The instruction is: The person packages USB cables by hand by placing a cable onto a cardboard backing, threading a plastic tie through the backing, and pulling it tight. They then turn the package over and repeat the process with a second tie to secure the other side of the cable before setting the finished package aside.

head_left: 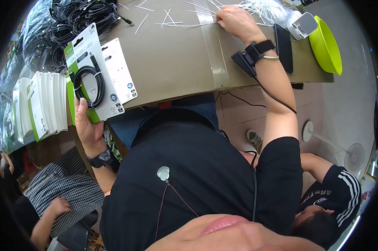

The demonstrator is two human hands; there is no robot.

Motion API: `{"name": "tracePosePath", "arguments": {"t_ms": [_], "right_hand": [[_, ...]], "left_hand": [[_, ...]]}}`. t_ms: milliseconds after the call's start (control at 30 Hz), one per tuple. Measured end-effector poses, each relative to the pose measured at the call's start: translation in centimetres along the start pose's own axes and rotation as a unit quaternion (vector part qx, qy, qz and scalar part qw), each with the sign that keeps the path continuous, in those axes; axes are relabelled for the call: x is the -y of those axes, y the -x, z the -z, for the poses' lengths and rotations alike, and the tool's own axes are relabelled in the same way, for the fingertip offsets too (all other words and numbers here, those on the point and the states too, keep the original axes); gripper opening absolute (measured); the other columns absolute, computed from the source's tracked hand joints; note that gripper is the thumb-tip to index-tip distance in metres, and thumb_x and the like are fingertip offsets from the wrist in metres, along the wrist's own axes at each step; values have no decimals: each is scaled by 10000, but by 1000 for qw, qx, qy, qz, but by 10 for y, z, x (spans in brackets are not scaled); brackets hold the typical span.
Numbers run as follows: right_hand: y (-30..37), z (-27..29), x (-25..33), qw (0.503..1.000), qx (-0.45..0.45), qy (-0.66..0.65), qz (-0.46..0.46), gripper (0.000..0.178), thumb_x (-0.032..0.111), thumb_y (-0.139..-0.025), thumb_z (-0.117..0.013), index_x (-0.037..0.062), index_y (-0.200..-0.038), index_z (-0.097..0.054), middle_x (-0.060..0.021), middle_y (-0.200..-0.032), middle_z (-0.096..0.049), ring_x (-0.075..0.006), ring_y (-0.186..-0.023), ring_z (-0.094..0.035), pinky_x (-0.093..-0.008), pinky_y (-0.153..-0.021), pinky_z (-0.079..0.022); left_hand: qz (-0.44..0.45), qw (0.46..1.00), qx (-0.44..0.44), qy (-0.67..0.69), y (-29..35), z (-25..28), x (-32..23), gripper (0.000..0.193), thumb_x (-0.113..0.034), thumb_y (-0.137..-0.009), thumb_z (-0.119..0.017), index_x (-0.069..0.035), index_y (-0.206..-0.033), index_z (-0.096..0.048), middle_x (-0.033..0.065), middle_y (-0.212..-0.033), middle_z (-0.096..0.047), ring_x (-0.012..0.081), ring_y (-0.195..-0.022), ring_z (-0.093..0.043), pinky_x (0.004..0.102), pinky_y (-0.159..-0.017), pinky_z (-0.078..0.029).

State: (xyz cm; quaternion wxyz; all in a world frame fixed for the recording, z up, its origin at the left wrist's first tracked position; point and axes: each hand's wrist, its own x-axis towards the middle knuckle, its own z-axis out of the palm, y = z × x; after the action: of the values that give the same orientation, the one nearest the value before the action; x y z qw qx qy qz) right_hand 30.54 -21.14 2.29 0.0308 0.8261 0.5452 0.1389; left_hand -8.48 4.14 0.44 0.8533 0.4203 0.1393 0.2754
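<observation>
Work in hand looks partway, judging by how things lie. The black coiled cable [88, 87] sits flat on the front of a green-and-white cable card [109, 98], over the tabletop [168, 62] near its front edge. Coil is formed, and small white bands show on it at two spots; can't tell whether they pass through the card or just go round the loops

Left hand [88, 125] has the cable card by its lower left part: thumb in front near the coil, other fingers mostly hidden behind. Right hand [235, 23] is over at the far side, fingers bunched narrow at the ends of loose white strips [170, 21]; can't tell if one is actually pinched

What's left, as a guess: this unit probably isn't finished, with the right hand at the strips. Plenty of stock too: a big heap of black cables [84, 21], a thick row of cards [48, 102] at the left, and a bundle of white strips [262, 10] beyond the right hand. Another white card [121, 71] lies partly under the held one, no cable on the part that shows. No clear finished pile in view, so can't give a count
</observation>
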Motion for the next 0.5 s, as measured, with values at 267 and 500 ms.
{"name": "tracePosePath", "arguments": {"t_ms": [267,500], "right_hand": [[5,10,13,954,33,-282,-101,135,124,-839,-625,38,-939,-655,-70,-832,-666,-215,-837,-641,-328,-723,-522],[0,39,62,556,29,-818,-144,135,121,-922,-576,-5,-900,-621,-17,-798,-636,-105,-711,-606,-231,-613,-463]], "left_hand": [[15,999,-18,22,1,-2,-3,447,-155,-980,-445,-31,-1395,-336,135,-1280,-542,234,-1151,-567,420,-967,-480],[63,992,19,108,-4,-11,-3,405,-179,-987,-424,-27,-1361,-392,148,-1296,-535,255,-1153,-566,420,-967,-477]]}}
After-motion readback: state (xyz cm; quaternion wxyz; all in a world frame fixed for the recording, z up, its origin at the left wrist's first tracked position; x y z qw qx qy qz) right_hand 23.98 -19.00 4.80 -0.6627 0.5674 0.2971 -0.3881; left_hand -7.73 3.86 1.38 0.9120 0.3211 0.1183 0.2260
